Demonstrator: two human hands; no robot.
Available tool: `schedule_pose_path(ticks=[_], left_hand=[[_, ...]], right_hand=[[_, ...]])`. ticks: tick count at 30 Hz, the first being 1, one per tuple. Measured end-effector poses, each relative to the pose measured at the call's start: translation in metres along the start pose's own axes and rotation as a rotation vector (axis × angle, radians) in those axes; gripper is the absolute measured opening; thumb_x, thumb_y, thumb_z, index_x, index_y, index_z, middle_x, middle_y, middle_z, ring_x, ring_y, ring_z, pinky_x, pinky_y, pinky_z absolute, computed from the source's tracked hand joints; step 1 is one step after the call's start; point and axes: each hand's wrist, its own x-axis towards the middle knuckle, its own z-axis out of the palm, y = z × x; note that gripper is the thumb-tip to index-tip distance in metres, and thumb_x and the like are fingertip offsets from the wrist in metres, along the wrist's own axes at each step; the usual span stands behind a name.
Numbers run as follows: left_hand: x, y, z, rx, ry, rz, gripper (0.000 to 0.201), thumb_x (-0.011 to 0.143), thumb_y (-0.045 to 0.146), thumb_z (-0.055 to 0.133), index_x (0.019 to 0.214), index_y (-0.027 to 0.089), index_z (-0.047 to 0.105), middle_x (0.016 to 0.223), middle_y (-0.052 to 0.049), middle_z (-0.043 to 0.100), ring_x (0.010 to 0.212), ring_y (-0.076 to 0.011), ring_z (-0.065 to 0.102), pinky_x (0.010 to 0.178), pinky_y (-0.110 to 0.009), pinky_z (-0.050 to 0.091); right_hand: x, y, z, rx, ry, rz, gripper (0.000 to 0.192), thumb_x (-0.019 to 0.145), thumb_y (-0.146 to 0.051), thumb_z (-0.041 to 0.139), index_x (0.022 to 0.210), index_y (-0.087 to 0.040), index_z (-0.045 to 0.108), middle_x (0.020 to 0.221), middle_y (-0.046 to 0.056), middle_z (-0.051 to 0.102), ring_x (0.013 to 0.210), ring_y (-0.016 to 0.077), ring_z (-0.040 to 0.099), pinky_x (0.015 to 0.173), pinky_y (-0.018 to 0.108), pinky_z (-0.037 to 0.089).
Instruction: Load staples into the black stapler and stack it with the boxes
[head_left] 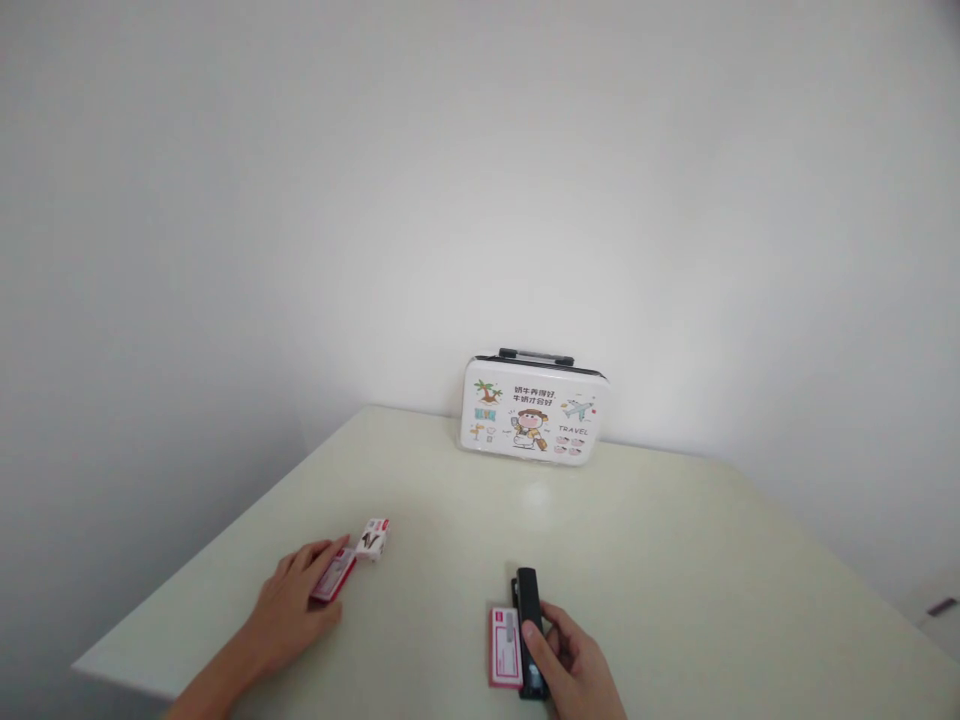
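Observation:
At the left of the table, my left hand (pixel 296 605) grips a small pink-and-white box (pixel 334 575) between thumb and fingers. Just beyond it lies a small white box with a dark picture on top (pixel 372 539), close to the first box's far end. My right hand (pixel 574 660) is closed on a black stapler (pixel 529 610) near the table's front, thumb on top and fingers along its right side. Against the stapler's left side sits another pink-and-white box (pixel 505 648). Whether that box touches my hand is hidden.
A white case with cartoon prints and a black handle (pixel 534 411) stands upright at the back of the pale table (pixel 645 560), near the wall (pixel 480 180). The table's left edge runs diagonally past my left forearm. A dark object (pixel 942 607) shows at the far right.

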Motion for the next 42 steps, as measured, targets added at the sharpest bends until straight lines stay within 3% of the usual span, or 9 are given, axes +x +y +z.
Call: schedule_pose_path(ticks=[6,16,20,26,29,30,34,37,42], left_hand=[[-0.051,0.017,0.008,-0.121,-0.184,0.073,0.066,0.08,0.054,0.065,0.142,0.035,0.053,0.132,-0.005,0.06,0.124,-0.0312,0.054,0.109,-0.042,0.042],[-0.047,0.187,0.04,-0.338,-0.23,0.32,0.067,0.063,0.04,0.087,0.125,0.031,0.063,0.128,-0.006,0.065,0.119,-0.0309,0.055,0.107,-0.044,0.041],[-0.044,0.221,0.055,-0.337,-0.305,0.411,0.065,0.052,0.039,0.095,0.109,0.027,0.068,0.113,-0.004,0.069,0.107,-0.0279,0.058,0.095,-0.037,0.045],[-0.032,0.201,0.065,-0.319,-0.246,0.459,0.085,0.062,0.062,0.086,0.135,0.028,0.058,0.132,-0.009,0.063,0.121,-0.0312,0.055,0.106,-0.043,0.042],[-0.008,0.16,0.039,-0.202,0.023,0.202,0.047,0.097,0.059,0.046,0.128,0.028,0.062,0.123,-0.006,0.066,0.117,-0.0235,0.059,0.105,-0.038,0.043],[0.001,0.144,0.027,-0.169,0.08,0.109,0.049,0.102,0.054,0.033,0.127,0.024,0.062,0.121,-0.008,0.066,0.115,-0.0241,0.059,0.106,-0.04,0.042],[0.022,0.103,-0.007,-0.099,0.092,-0.046,0.051,0.102,0.048,0.029,0.124,0.016,0.062,0.11,-0.013,0.07,0.105,-0.0302,0.065,0.097,-0.044,0.044],[0.021,0.114,0.004,-0.081,0.006,-0.039,0.045,0.102,0.047,0.031,0.116,0.021,0.065,0.101,-0.009,0.075,0.097,-0.0283,0.069,0.087,-0.037,0.046],[0.008,0.177,0.05,-0.083,-0.14,0.055,0.042,0.104,0.045,0.028,0.117,0.026,0.062,0.094,-0.005,0.077,0.09,-0.0237,0.072,0.08,-0.031,0.044]], right_hand=[[-0.004,-0.005,0.002,0.001,0.018,0.026,0.076,0.079,-0.078,0.059,0.117,-0.013,0.071,0.06,-0.006,0.041,0.052,0.0133,0.039,0.049,0.027,0.032],[-0.006,-0.014,-0.006,-0.076,-0.066,0.004,0.066,0.089,-0.069,0.057,0.123,-0.013,0.068,0.064,-0.005,0.045,0.059,0.015,0.046,0.054,0.026,0.035],[-0.006,-0.013,-0.007,-0.092,-0.084,-0.03,0.059,0.09,-0.067,0.056,0.11,-0.014,0.071,0.063,-0.005,0.044,0.059,0.0146,0.044,0.055,0.025,0.034],[-0.009,-0.017,-0.006,-0.054,-0.049,-0.038,0.059,0.09,-0.067,0.057,0.113,-0.015,0.071,0.065,-0.004,0.05,0.062,0.0159,0.047,0.058,0.026,0.038],[-0.011,-0.015,-0.007,-0.012,-0.012,-0.006,0.066,0.089,-0.069,0.056,0.125,-0.014,0.066,0.068,-0.003,0.052,0.064,0.0167,0.049,0.059,0.027,0.04],[-0.012,-0.012,-0.008,0.004,0.005,0.004,0.069,0.088,-0.069,0.057,0.128,-0.013,0.065,0.068,-0.003,0.053,0.063,0.0166,0.049,0.059,0.027,0.04],[-0.019,0.006,-0.012,-0.006,0.02,0.02,0.09,0.073,-0.069,0.071,0.138,-0.007,0.058,0.064,-0.005,0.051,0.056,0.0142,0.045,0.053,0.026,0.036],[-0.023,0.014,-0.015,-0.07,-0.059,0.047,0.105,0.062,-0.061,0.08,0.146,-0.006,0.05,0.06,-0.006,0.05,0.052,0.0126,0.041,0.05,0.025,0.031],[-0.023,-0.004,-0.018,-0.254,-0.183,0.026,0.096,0.062,-0.042,0.08,0.149,-0.017,0.05,0.061,-0.005,0.058,0.055,0.015,0.049,0.052,0.024,0.033]])
